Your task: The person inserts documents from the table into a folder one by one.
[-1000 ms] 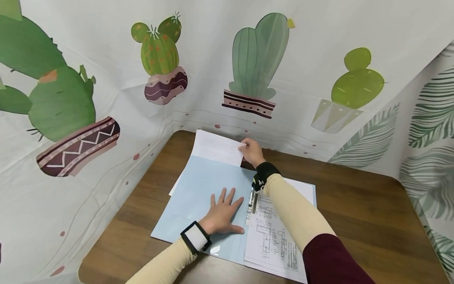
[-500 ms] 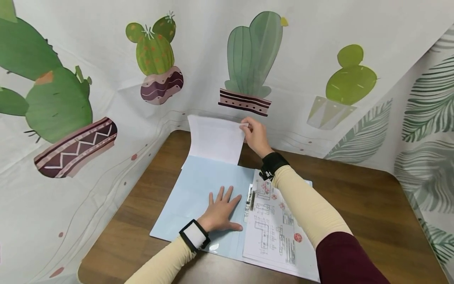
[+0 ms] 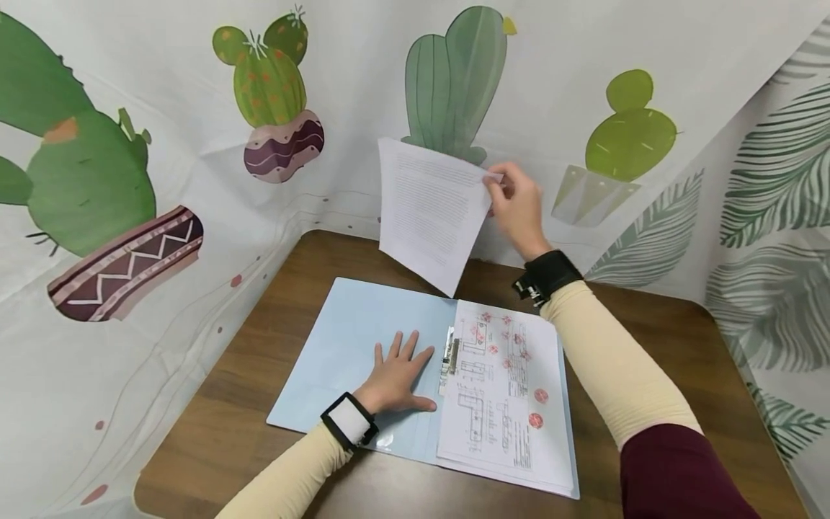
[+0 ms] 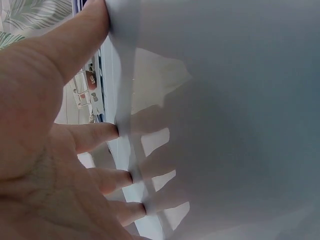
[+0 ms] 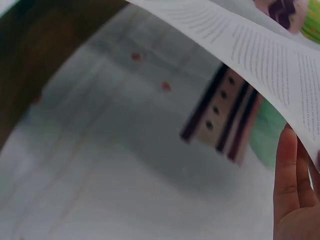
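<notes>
A light blue folder [image 3: 344,339] lies open on the brown table [image 3: 655,360]. My left hand [image 3: 397,373] lies flat with spread fingers on the folder's left inside cover [image 4: 240,120]. A printed sheet with drawings and red stamps [image 3: 502,389] sits under the metal clip [image 3: 449,353] on the folder's right half. My right hand [image 3: 515,198] pinches the upper right corner of a white text sheet [image 3: 431,209] and holds it in the air above the table's far edge. In the right wrist view the text sheet [image 5: 270,55] crosses above my fingers [image 5: 287,165].
A cloth printed with cacti [image 3: 454,79] and leaves [image 3: 772,187] hangs close behind and at both sides of the table. Bare wood [image 3: 674,339] shows to the right of the folder and along the front edge.
My right hand has pulled the white sheet out from behind the folder's left cover and lifted it up and to the right. The left hand stays flat on the cover.
</notes>
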